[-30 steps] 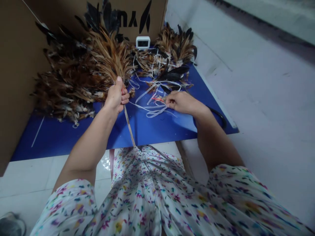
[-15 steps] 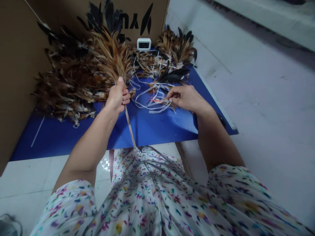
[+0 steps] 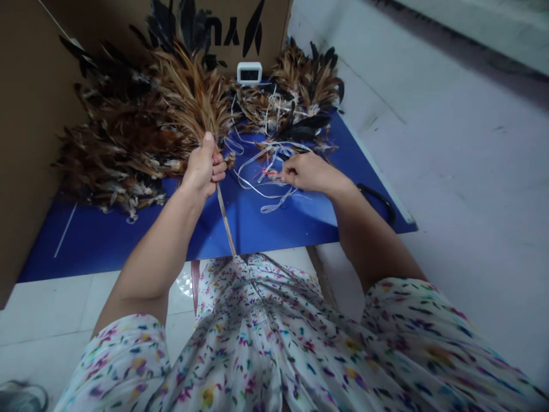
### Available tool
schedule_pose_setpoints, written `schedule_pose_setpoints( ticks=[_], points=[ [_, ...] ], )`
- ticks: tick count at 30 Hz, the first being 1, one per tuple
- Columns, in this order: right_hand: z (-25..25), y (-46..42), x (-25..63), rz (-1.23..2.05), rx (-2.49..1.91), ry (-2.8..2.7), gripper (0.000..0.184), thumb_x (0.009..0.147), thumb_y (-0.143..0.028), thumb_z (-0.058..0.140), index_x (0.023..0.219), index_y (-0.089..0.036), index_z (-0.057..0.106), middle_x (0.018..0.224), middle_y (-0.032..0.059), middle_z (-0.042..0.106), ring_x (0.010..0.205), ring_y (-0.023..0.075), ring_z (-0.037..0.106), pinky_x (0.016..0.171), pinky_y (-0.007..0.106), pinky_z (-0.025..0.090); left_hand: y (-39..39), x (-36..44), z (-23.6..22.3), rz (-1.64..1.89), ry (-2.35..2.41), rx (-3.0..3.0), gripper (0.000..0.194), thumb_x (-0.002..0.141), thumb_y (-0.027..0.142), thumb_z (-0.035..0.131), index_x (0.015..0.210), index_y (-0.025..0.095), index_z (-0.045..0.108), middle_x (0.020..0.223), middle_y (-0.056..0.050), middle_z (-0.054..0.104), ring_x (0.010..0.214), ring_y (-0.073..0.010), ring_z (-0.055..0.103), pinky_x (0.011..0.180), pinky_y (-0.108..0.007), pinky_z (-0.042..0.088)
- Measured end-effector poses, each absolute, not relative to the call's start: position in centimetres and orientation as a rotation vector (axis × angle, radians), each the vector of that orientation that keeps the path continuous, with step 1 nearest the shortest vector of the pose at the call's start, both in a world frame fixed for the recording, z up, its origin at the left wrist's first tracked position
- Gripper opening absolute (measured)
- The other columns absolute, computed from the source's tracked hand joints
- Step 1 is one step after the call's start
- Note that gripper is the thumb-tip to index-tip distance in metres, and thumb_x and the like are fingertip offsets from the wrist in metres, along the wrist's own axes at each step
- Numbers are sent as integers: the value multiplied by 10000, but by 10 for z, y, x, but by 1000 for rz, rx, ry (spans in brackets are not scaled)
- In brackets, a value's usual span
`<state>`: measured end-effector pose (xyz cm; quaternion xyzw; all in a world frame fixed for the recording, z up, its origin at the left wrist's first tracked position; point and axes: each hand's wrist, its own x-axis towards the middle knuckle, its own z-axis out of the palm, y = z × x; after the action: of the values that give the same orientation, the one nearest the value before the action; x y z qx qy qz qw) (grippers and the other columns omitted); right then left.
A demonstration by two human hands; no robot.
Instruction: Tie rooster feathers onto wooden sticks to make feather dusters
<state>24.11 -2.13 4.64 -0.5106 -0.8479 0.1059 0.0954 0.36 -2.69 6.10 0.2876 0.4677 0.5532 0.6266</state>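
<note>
My left hand is closed round the thin stick of a feather duster, just below its feathers. Brown and black feathers fan upward from the fist, and the stick's lower end points at my lap. To the right, my right hand has its fingers curled together over a small heap of white plastic ribbon, pink string and feather scraps. Whatever sits between those fingertips is hidden. A loose loop of the ribbon lies on the blue tabletop just below that hand.
Bunches of brown feathers crowd the left of the blue table. More feather bundles lie at the back right, near a small white digital clock. A cardboard box stands behind. By my right forearm is a black curved handle.
My right hand has moved left and closer to the pink string, and the white ribbon it pinched now lies loose. My left hand stays on the duster.
</note>
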Motion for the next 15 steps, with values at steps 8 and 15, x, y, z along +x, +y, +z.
schedule_pose_setpoints(
  ticks=[8, 15],
  points=[
    [67, -18, 240, 394, -1396, -2068, 156, 815, -327, 612, 785, -187, 673, 711, 45, 672, 729, 202, 646, 685, 344, 489, -27, 3, 60, 1256, 1058, 661, 486, 841, 534, 607, 614, 200, 337, 426, 90, 287, 282, -15, 219, 279, -169, 112],
    [78, -12, 227, 759, -1160, -1816, 271, 838, -462, 643, 764, -205, 600, 710, 34, 683, 599, 156, 644, 533, 293, 508, -28, 4, 60, 1251, 1055, 683, 468, 857, 520, 593, 618, 204, 344, 423, 87, 285, 289, -18, 212, 277, -173, 97]
  ],
)
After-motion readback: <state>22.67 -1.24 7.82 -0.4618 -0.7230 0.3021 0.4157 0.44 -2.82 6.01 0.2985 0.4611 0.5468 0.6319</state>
